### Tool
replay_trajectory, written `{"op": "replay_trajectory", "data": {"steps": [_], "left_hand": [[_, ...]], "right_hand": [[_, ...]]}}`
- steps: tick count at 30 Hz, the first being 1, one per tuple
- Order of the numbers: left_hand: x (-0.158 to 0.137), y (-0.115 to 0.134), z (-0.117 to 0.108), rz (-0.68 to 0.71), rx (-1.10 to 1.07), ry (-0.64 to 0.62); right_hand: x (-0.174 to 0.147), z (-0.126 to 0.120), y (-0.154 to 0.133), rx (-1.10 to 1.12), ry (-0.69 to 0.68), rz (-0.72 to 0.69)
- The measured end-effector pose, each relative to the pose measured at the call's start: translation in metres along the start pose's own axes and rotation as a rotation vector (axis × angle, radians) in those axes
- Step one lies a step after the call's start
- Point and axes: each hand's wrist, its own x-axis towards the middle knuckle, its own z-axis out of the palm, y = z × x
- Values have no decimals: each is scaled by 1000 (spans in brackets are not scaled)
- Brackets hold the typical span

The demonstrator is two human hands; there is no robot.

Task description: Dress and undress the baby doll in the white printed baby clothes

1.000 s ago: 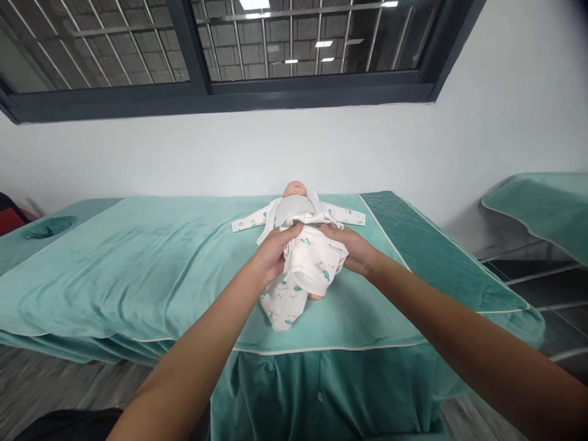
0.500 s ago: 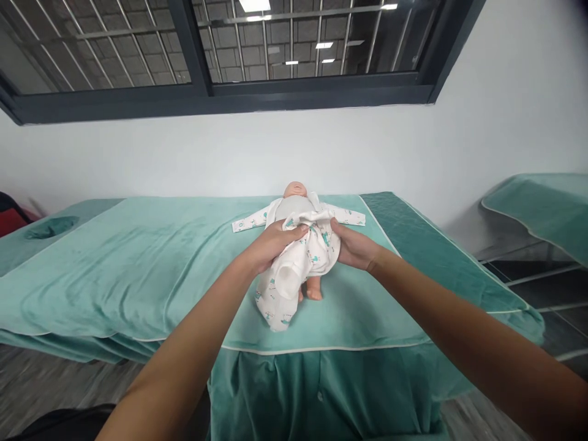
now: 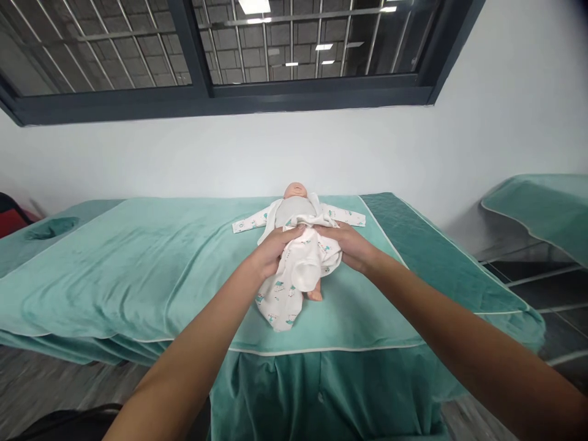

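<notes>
A baby doll (image 3: 294, 190) lies on its back on a green bed, head toward the wall, its arms spread in printed white sleeves. Over its lower body my two hands grip a white baby garment (image 3: 281, 300) with green and dark prints. My left hand (image 3: 275, 246) is closed on the left part of the cloth, thumb on top. On the opposite side my right hand (image 3: 351, 244) pinches the cloth, its thumb reaching in toward the middle. A white cuffed opening hangs between the hands. One doll foot (image 3: 315, 294) shows below the fabric; most of the legs are covered.
The green bed cover (image 3: 114, 269) has a darker panel (image 3: 413, 245) on the right and a face hole (image 3: 51, 228) at the far left. Behind stand a white wall and a barred window (image 3: 298, 49). Another green-covered bed (image 3: 546, 205) is at the right.
My right hand has shifted its hold and its thumb has moved inward, closer to the left hand. The cuffed opening has swung slightly right, and the cloth covers more of the doll's feet.
</notes>
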Motion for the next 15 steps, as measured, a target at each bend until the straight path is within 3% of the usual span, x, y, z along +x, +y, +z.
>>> {"op": "replay_trajectory", "data": {"steps": [5, 9, 15], "left_hand": [[-4, -4, -3, -140, 74, -131], [-2, -7, -7, -160, 107, -63], [2, -24, -17, -241, 306, 10]], "right_hand": [[-1, -12, 8, 93, 67, -23], [-8, -18, 16, 79, 55, 40], [-35, -19, 35, -5, 4, 278]]}}
